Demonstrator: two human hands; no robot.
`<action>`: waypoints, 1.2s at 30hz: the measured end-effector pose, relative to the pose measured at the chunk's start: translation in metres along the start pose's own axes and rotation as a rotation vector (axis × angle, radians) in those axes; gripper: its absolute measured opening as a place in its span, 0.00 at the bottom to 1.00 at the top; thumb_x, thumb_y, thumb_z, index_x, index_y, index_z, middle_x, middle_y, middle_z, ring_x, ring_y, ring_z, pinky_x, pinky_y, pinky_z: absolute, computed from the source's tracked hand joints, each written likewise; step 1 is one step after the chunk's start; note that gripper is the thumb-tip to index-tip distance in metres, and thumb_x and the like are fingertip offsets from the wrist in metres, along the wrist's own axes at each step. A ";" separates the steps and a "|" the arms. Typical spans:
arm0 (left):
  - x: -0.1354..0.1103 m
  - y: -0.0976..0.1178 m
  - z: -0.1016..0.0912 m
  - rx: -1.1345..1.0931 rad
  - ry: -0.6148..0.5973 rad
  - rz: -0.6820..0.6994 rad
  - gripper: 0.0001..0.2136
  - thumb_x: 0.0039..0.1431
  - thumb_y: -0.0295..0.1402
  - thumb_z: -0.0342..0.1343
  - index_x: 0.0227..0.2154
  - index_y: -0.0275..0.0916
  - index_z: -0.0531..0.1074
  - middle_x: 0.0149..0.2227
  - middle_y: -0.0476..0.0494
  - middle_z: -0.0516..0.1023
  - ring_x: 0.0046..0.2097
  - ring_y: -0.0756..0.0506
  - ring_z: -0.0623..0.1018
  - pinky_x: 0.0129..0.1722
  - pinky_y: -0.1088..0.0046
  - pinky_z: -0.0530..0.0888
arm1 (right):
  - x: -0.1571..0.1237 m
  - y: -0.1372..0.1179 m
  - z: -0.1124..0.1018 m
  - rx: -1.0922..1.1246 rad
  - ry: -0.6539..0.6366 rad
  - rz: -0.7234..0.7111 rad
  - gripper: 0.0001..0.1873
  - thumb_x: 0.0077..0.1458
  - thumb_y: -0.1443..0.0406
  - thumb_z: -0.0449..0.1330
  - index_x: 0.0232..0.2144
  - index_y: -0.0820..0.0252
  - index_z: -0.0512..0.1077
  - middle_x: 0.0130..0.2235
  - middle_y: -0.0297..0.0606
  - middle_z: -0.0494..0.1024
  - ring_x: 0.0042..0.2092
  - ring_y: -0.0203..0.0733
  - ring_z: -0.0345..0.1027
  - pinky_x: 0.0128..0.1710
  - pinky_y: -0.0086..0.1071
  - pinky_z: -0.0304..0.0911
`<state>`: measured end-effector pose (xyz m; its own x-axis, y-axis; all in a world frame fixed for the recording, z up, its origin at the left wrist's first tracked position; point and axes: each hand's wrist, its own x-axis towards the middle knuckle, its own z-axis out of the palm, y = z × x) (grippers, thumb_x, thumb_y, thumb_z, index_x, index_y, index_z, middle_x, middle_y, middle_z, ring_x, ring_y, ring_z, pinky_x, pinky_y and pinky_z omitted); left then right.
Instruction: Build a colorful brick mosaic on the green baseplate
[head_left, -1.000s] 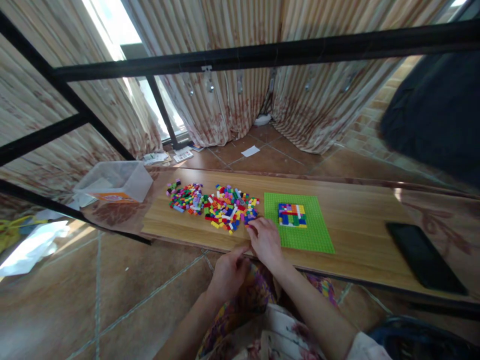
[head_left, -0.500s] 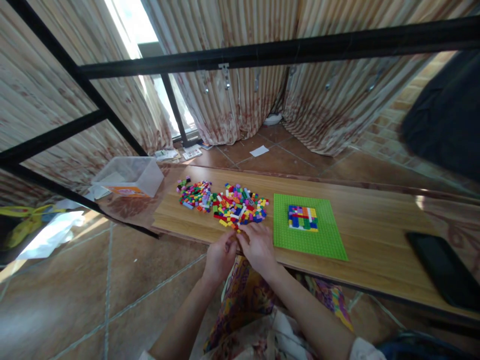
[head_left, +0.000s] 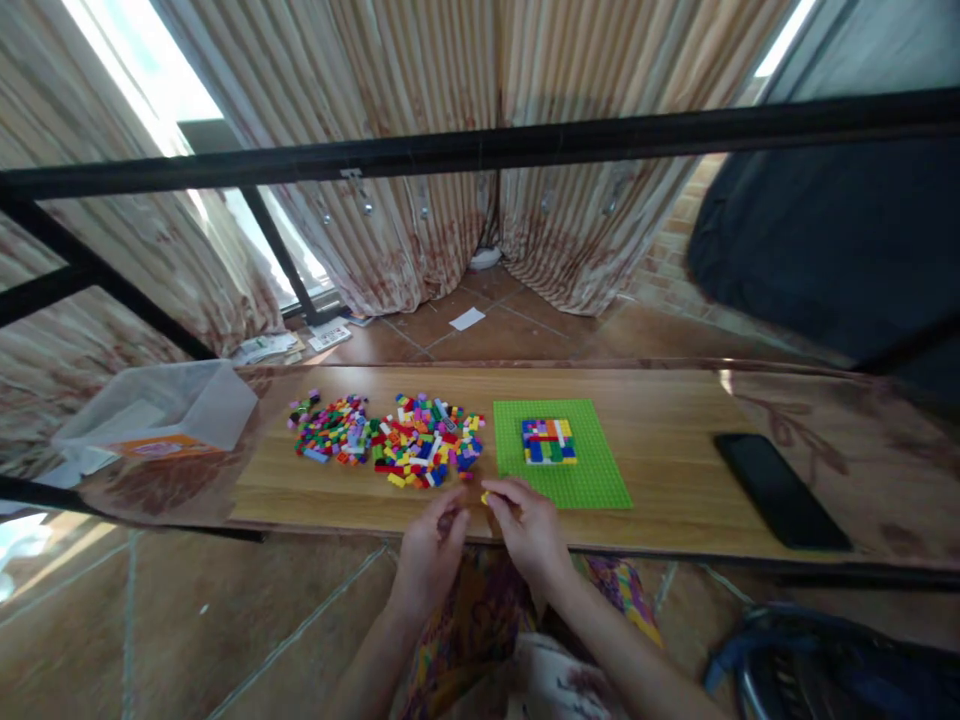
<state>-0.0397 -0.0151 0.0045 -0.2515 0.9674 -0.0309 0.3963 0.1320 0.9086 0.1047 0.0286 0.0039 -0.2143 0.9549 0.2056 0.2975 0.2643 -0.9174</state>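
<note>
A small yellow toy brick [head_left: 485, 497] is pinched between the thumb and forefinger of my right hand [head_left: 534, 535], just in front of the green baseplate [head_left: 600, 480]. My left hand [head_left: 429, 555] is beside it at the table's front edge, thumb and forefinger apart with nothing visible between them; its other fingers curl inward and are partly hidden. On the baseplate sits a square of joined multicoloured bricks [head_left: 549, 442]. A pile of loose bricks [head_left: 427, 440] lies beyond my left hand, with a pile of smaller pieces [head_left: 334, 430] to its left.
The bricks and baseplate rest on a long wooden table [head_left: 660, 420]. A clear plastic box [head_left: 225, 400] with an orange label stands at the left end. A black phone [head_left: 780, 490] lies at the right. Black metal bars [head_left: 450, 155] cross beyond the table, before striped curtains [head_left: 420, 230].
My hands have moved apart, and the yellow brick now shows in my right fingertips. The view has turned to the right, so the table appears further left.
</note>
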 end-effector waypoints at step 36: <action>0.046 0.031 0.087 0.301 -0.161 0.348 0.17 0.61 0.27 0.49 0.53 0.39 0.69 0.45 0.41 0.78 0.43 0.46 0.78 0.45 0.67 0.75 | 0.042 0.067 -0.084 -0.337 0.218 -0.184 0.07 0.56 0.65 0.59 0.34 0.51 0.79 0.43 0.41 0.73 0.44 0.45 0.66 0.44 0.43 0.66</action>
<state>0.0379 0.0522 -0.0049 0.0716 0.9833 0.1675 0.6764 -0.1713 0.7163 0.1939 0.0974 -0.0205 -0.1015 0.8843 0.4558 0.5673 0.4279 -0.7036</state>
